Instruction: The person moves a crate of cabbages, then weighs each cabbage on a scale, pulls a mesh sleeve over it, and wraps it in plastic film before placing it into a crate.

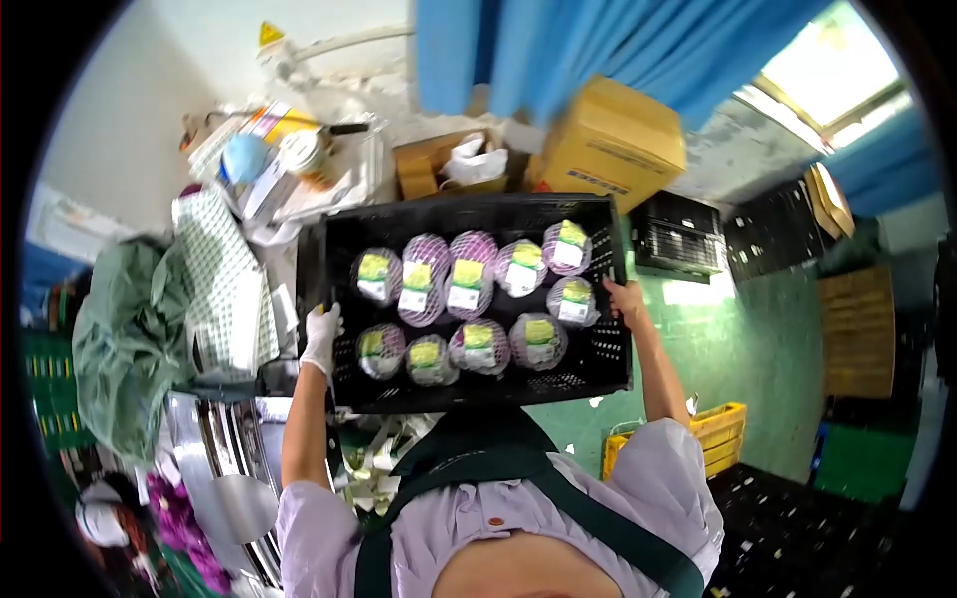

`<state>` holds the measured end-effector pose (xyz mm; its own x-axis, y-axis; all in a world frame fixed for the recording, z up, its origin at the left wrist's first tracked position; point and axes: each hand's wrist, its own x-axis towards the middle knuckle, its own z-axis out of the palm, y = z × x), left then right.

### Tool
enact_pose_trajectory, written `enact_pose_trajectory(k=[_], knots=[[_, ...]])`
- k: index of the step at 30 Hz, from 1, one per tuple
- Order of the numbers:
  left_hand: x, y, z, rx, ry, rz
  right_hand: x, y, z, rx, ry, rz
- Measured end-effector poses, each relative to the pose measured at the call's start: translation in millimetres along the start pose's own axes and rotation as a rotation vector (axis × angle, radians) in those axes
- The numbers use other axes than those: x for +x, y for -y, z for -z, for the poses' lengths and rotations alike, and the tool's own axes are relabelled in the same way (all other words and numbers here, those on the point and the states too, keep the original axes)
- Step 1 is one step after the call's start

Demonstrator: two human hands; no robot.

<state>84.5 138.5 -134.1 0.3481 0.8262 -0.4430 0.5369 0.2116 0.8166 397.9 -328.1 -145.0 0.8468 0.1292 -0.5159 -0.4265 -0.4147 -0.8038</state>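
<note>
In front of my body I hold a black plastic crate (478,397) by its two short ends. My left hand (321,339), in a white glove, is closed on the left end. Bare, my right hand (625,299) grips the right end, its fingers partly hidden by the wall. Inside lie several round purple-and-white vegetables (472,274) in white foam nets, each with a yellow-green and white label. They sit in two loose rows, and the black floor of the crate shows between them.
A cardboard box (613,140) and a smaller open carton (419,174) stand beyond the crate. Black crates (678,234) are at the right, a yellow crate (720,439) lower right. A metal machine (224,478) and a green bag (130,349) are at my left. Green floor (768,339) shows at right.
</note>
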Motion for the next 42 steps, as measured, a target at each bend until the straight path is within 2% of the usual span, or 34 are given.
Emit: enact_pose_trajectory(k=[2, 3, 4, 6, 8, 9, 11, 12, 13, 14, 16, 17, 18, 20, 21, 22, 24, 26, 28, 30, 31, 32, 33, 34, 35, 36, 37, 38, 39, 40, 41, 42], knots=[[7, 1, 6, 0.051, 0.010, 0.043, -22, -7, 11, -0.016, 0.032, -0.029], [-13, 26, -9, 0.019, 0.068, 0.104, -61, -12, 47, -0.068, -0.025, -0.048], [-17, 44, -8, 0.036, 0.101, 0.113, -86, -17, 56, -0.088, -0.054, -0.058], [-40, 44, -39, -0.053, 0.231, 0.052, -122, -24, 89, 0.026, -0.125, 0.040], [-21, 51, -59, -0.053, 0.377, -0.007, -158, -44, 107, -0.067, -0.248, 0.081], [-24, 49, -65, -0.050, 0.388, -0.003, -180, -59, 110, -0.101, -0.309, 0.038], [-10, 63, -31, 0.071, 0.506, 0.042, -236, -83, 85, -0.135, -0.356, -0.135], [-12, 58, -47, 0.120, 0.464, -0.009, -247, -95, 85, -0.116, -0.405, -0.142], [-9, 58, -55, 0.108, 0.565, -0.041, -261, -119, 83, -0.109, -0.443, -0.182], [-4, 51, -70, 0.092, 0.667, -0.085, -267, -143, 85, -0.095, -0.484, -0.210], [2, 29, -104, 0.044, 0.752, -0.048, -285, -167, 80, -0.088, -0.598, -0.234], [23, 27, -116, 0.147, 0.749, -0.047, -296, -170, 69, -0.051, -0.596, -0.267], [31, 19, -136, 0.255, 0.740, -0.061, -326, -137, 63, -0.035, -0.646, -0.371], [13, -11, -168, 0.334, 0.821, -0.052, -348, -143, 60, 0.079, -0.707, -0.446], [26, -8, -192, 0.372, 0.956, -0.116, -353, -154, 56, 0.102, -0.811, -0.412], [49, 4, -229, 0.367, 0.992, -0.123, -355, -162, 45, 0.106, -0.882, -0.429], [65, -18, -286, 0.314, 0.974, -0.201, -336, -169, 6, 0.219, -0.913, -0.432], [84, -29, -354, 0.497, 1.245, -0.217, -346, -131, -17, 0.229, -0.933, -0.612], [54, -40, -402, 0.557, 1.328, -0.217, -340, -186, -28, 0.306, -1.002, -0.524], [28, -46, -452, 0.586, 1.423, -0.279, -339, -205, -38, 0.404, -1.102, -0.425], [-3, -58, -471, 0.555, 1.540, -0.310, -340, -222, -33, 0.473, -1.165, -0.375], [-23, -66, -483, 0.530, 1.654, -0.329, -348, -219, -34, 0.485, -1.174, -0.378], [-41, -67, -510, 0.586, 1.649, -0.354, -353, -212, -38, 0.508, -1.236, -0.380], [-67, -69, -527, 0.555, 1.727, -0.362, -360, -209, -32, 0.518, -1.307, -0.370], [-92, -71, -534, 0.447, 1.866, -0.332, -368, -221, -26, 0.528, -1.369, -0.279], [-118, -75, -542, 0.469, 1.854, -0.279, -380, -210, -23, 0.517, -1.435, -0.249], [-142, -80, -547, 0.397, 1.963, -0.368, -395, -195, -19, 0.435, -1.479, -0.205], [-197, -143, -524, 0.391, 2.024, -0.354, -427, -159, -2, 0.394, -1.526, -0.124], [-215, -154, -527, 0.377, 2.065, -0.323, -440, -155, 2, 0.333, -1.594, -0.115], [-230, -167, -520, 0.319, 2.072, -0.461, -455, -144, -1, 0.294, -1.647, -0.031], [-253, -189, -503, 0.240, 2.202, -0.405, -475, -124, -4, 0.313, -1.674, 0.032], [-273, -213, -499, 0.239, 2.207, -0.481, -500, -103, -3, 0.276, -1.702, 0.152]])
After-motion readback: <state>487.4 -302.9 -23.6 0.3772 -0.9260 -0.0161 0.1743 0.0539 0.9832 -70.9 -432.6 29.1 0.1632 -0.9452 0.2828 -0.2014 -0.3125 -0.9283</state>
